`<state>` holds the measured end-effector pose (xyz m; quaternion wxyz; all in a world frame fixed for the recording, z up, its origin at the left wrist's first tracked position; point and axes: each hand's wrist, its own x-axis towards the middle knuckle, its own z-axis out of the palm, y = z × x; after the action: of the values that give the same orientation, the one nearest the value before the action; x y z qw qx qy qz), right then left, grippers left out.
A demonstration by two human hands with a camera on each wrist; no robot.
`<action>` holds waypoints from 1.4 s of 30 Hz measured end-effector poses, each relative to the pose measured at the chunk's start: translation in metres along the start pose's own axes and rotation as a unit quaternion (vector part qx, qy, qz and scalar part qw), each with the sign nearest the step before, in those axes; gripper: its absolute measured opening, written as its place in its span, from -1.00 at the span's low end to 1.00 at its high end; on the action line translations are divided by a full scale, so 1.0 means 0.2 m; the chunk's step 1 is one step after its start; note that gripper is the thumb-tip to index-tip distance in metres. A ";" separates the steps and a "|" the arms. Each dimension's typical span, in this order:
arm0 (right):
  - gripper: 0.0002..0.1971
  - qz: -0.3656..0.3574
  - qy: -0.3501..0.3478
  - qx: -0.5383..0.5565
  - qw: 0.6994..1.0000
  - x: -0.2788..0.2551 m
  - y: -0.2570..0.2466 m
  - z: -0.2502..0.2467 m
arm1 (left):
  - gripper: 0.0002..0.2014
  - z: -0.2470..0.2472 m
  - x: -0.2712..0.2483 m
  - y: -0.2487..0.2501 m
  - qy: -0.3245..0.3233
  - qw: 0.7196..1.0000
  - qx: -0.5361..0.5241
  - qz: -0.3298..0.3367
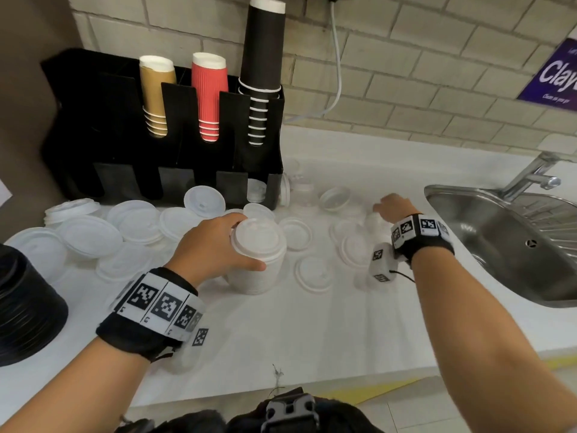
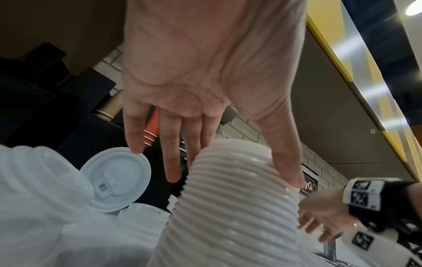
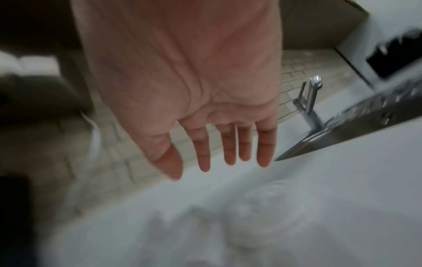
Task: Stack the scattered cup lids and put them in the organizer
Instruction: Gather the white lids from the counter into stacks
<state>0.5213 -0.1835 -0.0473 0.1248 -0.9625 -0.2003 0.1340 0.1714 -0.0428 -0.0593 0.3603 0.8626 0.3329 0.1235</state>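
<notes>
A tall stack of white cup lids (image 1: 259,257) stands on the white counter (image 1: 281,332), and my left hand (image 1: 223,237) grips it near the top, thumb on the near side and fingers on the far side. The left wrist view shows the ribbed stack (image 2: 235,202) between the thumb and the fingers (image 2: 173,153). My right hand (image 1: 394,205) hovers over loose clear lids (image 1: 352,245) at the right; its fingers (image 3: 228,144) are straight and hold nothing. More single lids (image 1: 89,235) lie scattered in front of the black organizer (image 1: 103,129).
The organizer's upper slots hold brown (image 1: 156,95), red (image 1: 209,95) and black (image 1: 263,70) paper cups; a lower slot holds a lid (image 1: 256,190). A steel sink (image 1: 499,245) with a tap (image 1: 530,173) sits at the right. A stack of black lids (image 1: 25,307) stands at the left edge.
</notes>
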 end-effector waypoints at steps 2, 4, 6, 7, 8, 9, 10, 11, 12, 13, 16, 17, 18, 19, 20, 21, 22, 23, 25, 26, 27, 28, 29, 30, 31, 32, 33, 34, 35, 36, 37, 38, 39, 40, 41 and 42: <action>-0.39 0.025 -0.036 -0.118 0.992 0.07 0.06 0.05 | -0.34 0.00 0.00 0.00 0.000 1.000 0.001 0.001; -0.30 0.031 -0.055 -0.133 0.989 0.10 0.11 0.09 | -0.35 0.00 0.00 -0.01 0.000 1.000 0.004 0.003; -0.28 0.036 -0.042 -0.104 0.993 0.12 0.16 0.13 | -0.36 0.00 0.00 -0.01 0.001 1.000 0.003 0.004; -0.29 0.033 -0.037 -0.097 0.994 0.13 0.18 0.14 | -0.36 0.00 0.01 -0.02 0.002 1.000 0.001 0.004; -0.31 0.028 -0.035 -0.094 0.995 0.14 0.19 0.15 | -0.37 0.00 0.01 -0.02 0.002 1.000 0.000 0.004; -0.33 0.023 -0.032 -0.092 0.995 0.14 0.19 0.16 | -0.38 0.00 0.01 -0.02 0.002 1.000 0.000 0.004; -0.33 0.021 -0.028 -0.087 0.996 0.14 0.20 0.17 | -0.39 0.00 0.01 -0.02 0.001 1.000 -0.001 0.005; -0.34 0.022 -0.024 -0.079 0.996 0.14 0.20 0.16 | -0.41 0.00 0.01 -0.02 0.000 1.000 -0.001 0.006; -0.34 0.025 -0.020 -0.068 0.997 0.14 0.20 0.16 | -0.42 0.00 0.01 -0.03 0.000 1.000 -0.002 0.007; -0.36 0.028 -0.010 -0.056 0.998 0.13 0.19 0.14 | -0.43 0.00 0.02 -0.03 0.000 1.000 -0.003 0.008; -0.40 0.010 0.040 0.003 0.999 0.06 0.13 0.06 | -0.40 0.01 0.02 -0.03 0.002 1.000 -0.007 0.009; -0.42 -0.010 0.050 0.044 0.998 0.03 0.10 0.04 | -0.39 0.01 0.01 -0.03 0.003 1.000 -0.010 0.009; -0.45 -0.039 0.048 0.099 0.993 -0.02 0.06 0.02 | -0.38 0.01 0.01 -0.02 0.004 1.000 -0.015 0.009; -0.49 -0.075 0.038 0.161 0.983 -0.08 0.01 0.01 | -0.38 0.01 0.01 -0.02 0.005 1.000 -0.018 0.011; -0.54 -0.115 0.025 0.221 0.968 -0.15 -0.04 0.00 | -0.38 0.01 0.00 -0.01 0.006 1.000 -0.021 0.014; -0.60 -0.155 0.011 0.271 0.950 -0.23 -0.08 0.01 | -0.37 0.02 0.00 0.00 0.007 1.000 -0.022 0.014; -0.65 -0.196 -0.002 0.305 0.932 -0.32 -0.13 0.03 | -0.35 0.02 0.00 0.00 0.008 1.000 -0.024 0.015; -0.68 -0.238 -0.015 0.324 0.916 -0.40 -0.17 0.05 | -0.32 0.02 0.00 0.00 0.007 1.000 -0.027 0.014; -0.69 -0.312 -0.039 0.339 0.887 -0.57 -0.25 0.11 | -0.25 0.03 -0.01 0.00 0.004 0.999 -0.032 0.012; -0.68 -0.342 -0.049 0.344 0.873 -0.64 -0.29 0.14 | -0.22 0.03 -0.02 0.00 0.004 0.999 -0.033 0.011; -0.68 -0.365 -0.057 0.350 0.861 -0.69 -0.31 0.18 | -0.20 0.03 -0.02 -0.01 0.006 0.999 -0.034 0.011; -0.67 -0.376 -0.067 0.354 0.854 -0.73 -0.34 0.21 | -0.18 0.04 -0.02 -0.01 0.009 0.999 -0.036 0.009; -0.67 -0.377 -0.078 0.357 0.851 -0.76 -0.35 0.25 | -0.14 0.04 -0.03 -0.01 0.013 0.999 -0.040 0.007; -0.66 -0.372 -0.088 0.359 0.851 -0.79 -0.36 0.28 | -0.08 0.04 -0.03 -0.01 0.017 0.999 -0.048 0.005; -0.65 -0.367 -0.092 0.358 0.853 -0.81 -0.37 0.31 | -0.01 0.05 -0.03 -0.01 0.021 0.998 -0.058 0.005; -0.64 -0.365 -0.087 0.353 0.857 -0.83 -0.38 0.33 | 0.07 0.05 -0.03 -0.01 0.025 0.997 -0.068 0.006; -0.63 -0.367 -0.076 0.343 0.861 -0.84 -0.38 0.36 | 0.14 0.06 -0.04 -0.02 0.027 0.997 -0.076 0.007; -0.63 -0.373 -0.066 0.330 0.865 -0.86 -0.38 0.38 | 0.19 0.06 -0.04 -0.02 0.028 0.996 -0.083 0.008; -0.63 -0.378 -0.061 0.316 0.868 -0.87 -0.39 0.39 | 0.23 0.07 -0.04 -0.03 0.030 0.996 -0.089 0.010; -0.62 -0.380 -0.062 0.301 0.872 -0.88 -0.40 0.40 | 0.25 0.07 -0.04 -0.03 0.033 0.995 -0.091 0.012; -0.62 -0.381 -0.066 0.287 0.876 -0.88 -0.41 0.41 | 0.26 0.07 -0.04 -0.04 0.036 0.995 -0.090 0.014; -0.62 -0.380 -0.071 0.278 0.879 -0.89 -0.42 0.41 | 0.27 0.08 -0.04 -0.04 0.040 0.995 -0.089 0.015; -0.62 -0.381 -0.073 0.271 0.881 -0.90 -0.43 0.41 | 0.27 0.08 -0.04 -0.04 0.043 0.995 -0.088 0.016; -0.61 -0.384 -0.074 0.263 0.882 -0.90 -0.44 0.40 | 0.26 0.08 -0.04 -0.04 0.045 0.995 -0.088 0.015; -0.61 -0.390 -0.073 0.252 0.883 -0.91 -0.46 0.40 | 0.26 0.08 -0.04 -0.04 0.047 0.995 -0.089 0.016; -0.61 -0.394 -0.072 0.236 0.885 -0.91 -0.47 0.40 | 0.26 0.09 -0.04 -0.04 0.048 0.995 -0.089 0.016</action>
<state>0.3030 -0.1618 -0.0558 0.3760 -0.7339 -0.5342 0.1861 0.1701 -0.0531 -0.0767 0.4168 0.8255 0.3240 0.1998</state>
